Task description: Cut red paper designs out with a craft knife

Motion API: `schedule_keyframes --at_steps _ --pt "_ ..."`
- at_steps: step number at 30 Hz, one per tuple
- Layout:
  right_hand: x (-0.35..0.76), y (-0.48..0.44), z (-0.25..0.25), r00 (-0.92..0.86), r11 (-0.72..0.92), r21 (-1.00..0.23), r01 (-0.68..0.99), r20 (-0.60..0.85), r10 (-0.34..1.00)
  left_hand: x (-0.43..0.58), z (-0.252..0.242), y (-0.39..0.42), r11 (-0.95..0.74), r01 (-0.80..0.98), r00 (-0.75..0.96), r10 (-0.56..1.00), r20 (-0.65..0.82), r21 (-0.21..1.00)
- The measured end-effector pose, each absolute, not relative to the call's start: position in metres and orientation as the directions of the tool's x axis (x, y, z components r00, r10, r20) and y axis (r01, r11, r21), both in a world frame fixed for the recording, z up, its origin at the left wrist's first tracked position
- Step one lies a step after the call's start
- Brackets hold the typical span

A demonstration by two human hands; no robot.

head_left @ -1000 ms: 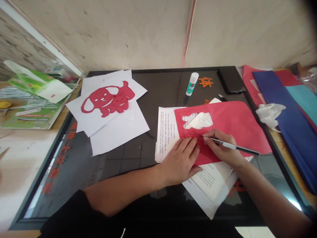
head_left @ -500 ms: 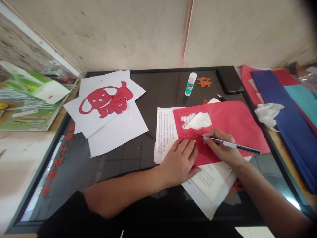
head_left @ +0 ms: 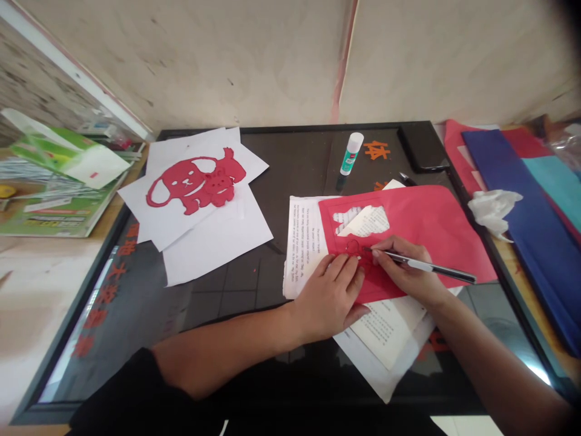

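Observation:
My left hand point(head_left: 330, 297) lies flat with fingers stretched out, pressing down the lower left part of a red paper sheet point(head_left: 422, 224). My right hand point(head_left: 406, 269) is closed on a thin pen-like craft knife point(head_left: 426, 266), its tip touching the red sheet beside a small round cut shape. The sheet has a cut-out hole near its top left and rests on printed white pages point(head_left: 304, 242). All of this sits on a black glass board point(head_left: 272, 181).
A red dog paper-cut point(head_left: 195, 178) lies on white sheets at the left. A glue stick point(head_left: 351, 153) and a black phone point(head_left: 422, 148) are at the back. Blue and red paper point(head_left: 526, 194) and a crumpled tissue point(head_left: 492, 206) lie right; green packets point(head_left: 63, 181) left.
Almost nothing differs: both hands stay on the red sheet, with only a slight shift of the knife tip and of the view.

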State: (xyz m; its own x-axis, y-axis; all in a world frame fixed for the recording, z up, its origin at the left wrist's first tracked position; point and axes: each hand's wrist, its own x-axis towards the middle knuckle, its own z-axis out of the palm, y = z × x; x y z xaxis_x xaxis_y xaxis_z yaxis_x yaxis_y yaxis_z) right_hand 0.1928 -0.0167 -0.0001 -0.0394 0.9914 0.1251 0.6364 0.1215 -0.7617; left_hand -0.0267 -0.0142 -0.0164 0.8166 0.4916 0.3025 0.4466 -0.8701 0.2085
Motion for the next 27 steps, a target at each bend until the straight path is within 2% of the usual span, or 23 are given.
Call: schedule_keyframes --at_steps 5,13,23,27 --pt "0.1929 -0.0172 -0.0011 -0.047 0.118 -0.762 0.637 0.114 0.992 -0.0274 -0.0161 -0.0131 -0.867 0.450 0.821 0.495 0.285 0.214" --pt "0.1931 -0.0172 0.0010 -0.069 0.143 -0.749 0.647 0.129 0.989 -0.0279 -0.0117 -0.0059 -0.856 0.445 0.850 0.496 0.176 0.261" --pt "0.1945 -0.0190 0.0009 -0.092 0.160 -0.761 0.628 0.132 0.987 -0.0276 -0.0117 -0.0060 -0.855 0.448 0.847 0.499 0.183 0.261" --pt "0.1957 -0.0196 -0.0007 0.026 0.091 -0.840 0.534 0.124 0.992 -0.0277 -0.0120 -0.0061 -0.858 0.450 0.845 0.499 0.193 0.249"
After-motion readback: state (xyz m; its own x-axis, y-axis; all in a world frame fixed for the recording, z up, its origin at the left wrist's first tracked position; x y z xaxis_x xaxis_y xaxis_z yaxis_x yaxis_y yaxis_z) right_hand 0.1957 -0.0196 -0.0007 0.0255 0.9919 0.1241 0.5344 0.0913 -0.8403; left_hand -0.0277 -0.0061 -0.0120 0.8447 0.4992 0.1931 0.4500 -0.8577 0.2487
